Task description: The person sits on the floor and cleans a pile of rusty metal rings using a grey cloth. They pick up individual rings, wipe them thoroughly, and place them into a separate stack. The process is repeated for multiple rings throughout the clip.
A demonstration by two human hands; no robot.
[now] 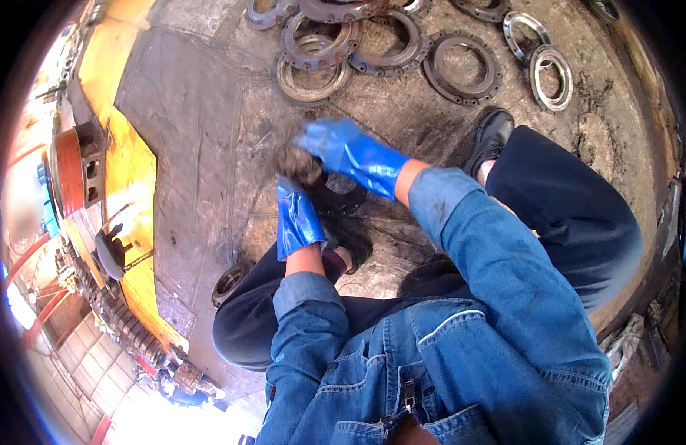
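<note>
Both my hands wear shiny blue gloves and meet low over the floor between my legs. My right hand (343, 150) is closed at the upper edge of a brown, shaggy lump (300, 165), smeared by motion; its kind cannot be made out. Just below the lump is my left hand (297, 216), its fingertips hidden against it, so its grip is unclear. A dark round part (338, 194), seemingly a greasy ring, lies between the gloves, partly covered by them.
Several metal rings (462, 68) lie beyond my hands, some overlapping. Two paler rings (551, 78) are at the far right. A small ring (229, 285) sits beside my left leg. Yellow sheeting (131, 170) and machine parts (80, 169) line the left. My black shoe (493, 137) stands right.
</note>
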